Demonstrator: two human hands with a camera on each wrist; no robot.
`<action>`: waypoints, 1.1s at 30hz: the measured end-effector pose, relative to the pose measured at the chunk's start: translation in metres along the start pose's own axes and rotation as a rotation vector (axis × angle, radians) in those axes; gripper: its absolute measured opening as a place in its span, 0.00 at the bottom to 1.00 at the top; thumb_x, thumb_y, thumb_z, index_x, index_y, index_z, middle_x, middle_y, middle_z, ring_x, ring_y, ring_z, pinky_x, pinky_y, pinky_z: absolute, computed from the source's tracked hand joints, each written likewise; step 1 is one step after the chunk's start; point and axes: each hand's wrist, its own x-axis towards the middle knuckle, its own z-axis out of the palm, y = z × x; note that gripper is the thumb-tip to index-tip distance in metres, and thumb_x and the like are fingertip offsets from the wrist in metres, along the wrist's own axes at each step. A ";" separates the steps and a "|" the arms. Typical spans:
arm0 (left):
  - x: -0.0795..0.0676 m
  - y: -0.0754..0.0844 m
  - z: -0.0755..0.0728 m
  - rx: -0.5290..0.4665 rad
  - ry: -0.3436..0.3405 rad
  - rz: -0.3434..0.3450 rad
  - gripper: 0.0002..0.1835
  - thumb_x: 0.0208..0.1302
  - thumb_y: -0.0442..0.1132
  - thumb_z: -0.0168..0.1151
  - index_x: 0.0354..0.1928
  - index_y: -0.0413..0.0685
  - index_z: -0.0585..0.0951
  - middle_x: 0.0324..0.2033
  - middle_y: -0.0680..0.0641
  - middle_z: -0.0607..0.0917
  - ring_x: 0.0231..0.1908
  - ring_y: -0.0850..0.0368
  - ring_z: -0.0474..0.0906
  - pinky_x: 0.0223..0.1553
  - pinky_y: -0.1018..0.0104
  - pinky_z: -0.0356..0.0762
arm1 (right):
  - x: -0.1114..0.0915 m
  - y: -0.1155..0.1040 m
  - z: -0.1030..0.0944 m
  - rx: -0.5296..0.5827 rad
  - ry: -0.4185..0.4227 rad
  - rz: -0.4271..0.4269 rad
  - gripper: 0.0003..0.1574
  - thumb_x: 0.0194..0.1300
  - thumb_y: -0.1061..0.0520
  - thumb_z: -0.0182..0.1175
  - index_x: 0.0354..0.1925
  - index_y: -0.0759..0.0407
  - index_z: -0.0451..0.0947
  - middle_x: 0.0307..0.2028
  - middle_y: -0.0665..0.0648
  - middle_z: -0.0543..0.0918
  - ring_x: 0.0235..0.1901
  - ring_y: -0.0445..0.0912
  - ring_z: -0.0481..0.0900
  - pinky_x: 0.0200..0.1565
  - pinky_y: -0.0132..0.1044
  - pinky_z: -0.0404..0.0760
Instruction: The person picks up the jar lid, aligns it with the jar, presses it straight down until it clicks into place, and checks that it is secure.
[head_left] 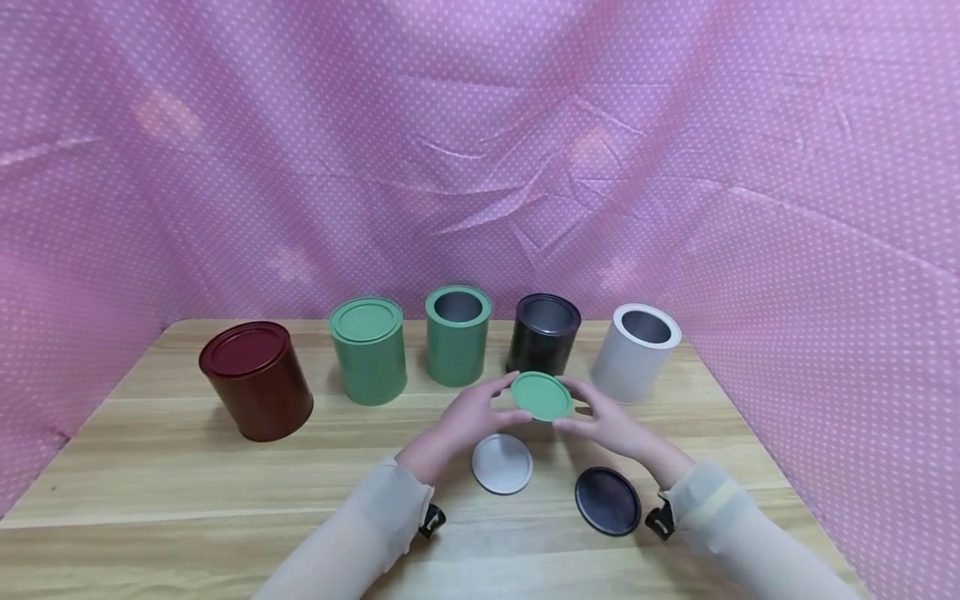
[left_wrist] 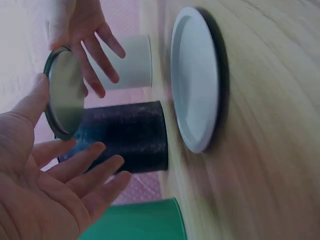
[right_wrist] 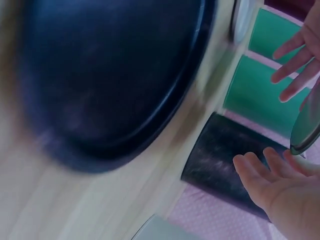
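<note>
A round green lid (head_left: 541, 396) is held up above the table between both hands. My left hand (head_left: 478, 410) pinches its left edge with thumb and index finger, the other fingers spread beneath in the left wrist view. From the opposite side my right hand (head_left: 606, 421) grips the right edge the same way. Just behind the lid stands an uncovered black can (head_left: 542, 337), partly hidden by the lid and fingers. An uncovered green can (head_left: 457, 342) is to its left. On the table nearer me lie a white lid (head_left: 502, 463) and a black lid (head_left: 607, 501).
At the right stands an uncovered white can (head_left: 633, 358). Farther left are a green can with its lid on (head_left: 369, 354) and a dark red lidded can (head_left: 258, 383). All rest on a wooden table (head_left: 150, 467), with a pink dotted curtain (head_left: 480, 150) around its back and sides.
</note>
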 end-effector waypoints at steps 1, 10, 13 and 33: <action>-0.001 -0.002 -0.001 -0.026 0.005 -0.009 0.42 0.57 0.59 0.67 0.72 0.59 0.63 0.68 0.44 0.69 0.68 0.44 0.66 0.66 0.44 0.64 | 0.002 -0.001 0.002 0.018 0.003 -0.009 0.40 0.64 0.57 0.64 0.68 0.70 0.59 0.64 0.72 0.68 0.65 0.66 0.65 0.62 0.62 0.69; -0.011 -0.016 -0.022 -0.144 0.119 0.057 0.39 0.58 0.52 0.69 0.71 0.59 0.66 0.68 0.47 0.70 0.66 0.43 0.69 0.64 0.46 0.68 | 0.024 -0.019 0.020 0.125 0.017 -0.031 0.42 0.65 0.60 0.62 0.70 0.68 0.55 0.63 0.73 0.68 0.64 0.66 0.67 0.63 0.60 0.68; -0.012 -0.017 -0.029 -0.176 0.145 0.068 0.39 0.58 0.50 0.69 0.71 0.59 0.66 0.67 0.47 0.71 0.65 0.45 0.69 0.65 0.48 0.68 | 0.030 -0.027 0.024 0.158 0.014 -0.034 0.42 0.65 0.60 0.62 0.71 0.66 0.54 0.64 0.72 0.67 0.63 0.66 0.68 0.64 0.60 0.67; -0.004 -0.016 -0.107 -0.027 0.179 0.141 0.41 0.59 0.54 0.67 0.73 0.58 0.62 0.69 0.42 0.67 0.61 0.42 0.70 0.60 0.44 0.71 | 0.095 -0.074 0.021 0.085 0.019 -0.133 0.42 0.63 0.64 0.63 0.70 0.65 0.56 0.66 0.68 0.66 0.66 0.62 0.66 0.66 0.54 0.67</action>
